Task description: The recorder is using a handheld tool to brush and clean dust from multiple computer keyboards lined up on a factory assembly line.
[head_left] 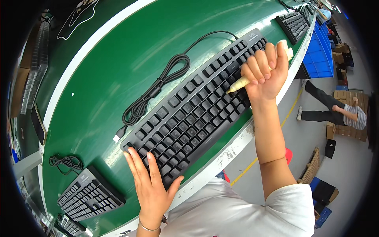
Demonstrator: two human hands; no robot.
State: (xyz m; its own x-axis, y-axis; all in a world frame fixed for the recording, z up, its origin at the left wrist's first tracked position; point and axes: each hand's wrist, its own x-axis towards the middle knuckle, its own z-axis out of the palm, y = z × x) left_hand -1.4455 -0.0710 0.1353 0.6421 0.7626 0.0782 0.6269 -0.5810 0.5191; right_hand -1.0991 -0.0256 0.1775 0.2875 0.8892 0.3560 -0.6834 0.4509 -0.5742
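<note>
A black keyboard lies at a slant across the green bench, rising from the lower left to the upper right. My right hand is closed in a fist around a pale yellow, pen-like tool that looks wrapped. Its narrow tip points down at the keys right of the middle; whether it touches them I cannot tell. My left hand lies with fingers spread on the keyboard's left end, holding nothing. Behind the keyboard its tied black cable ends in a plug with a white tip.
Another keyboard lies at the lower left, with its coiled cable behind. More keyboards line the upper right. The bench has a white edge. Beyond it are a blue bin, cartons and another person.
</note>
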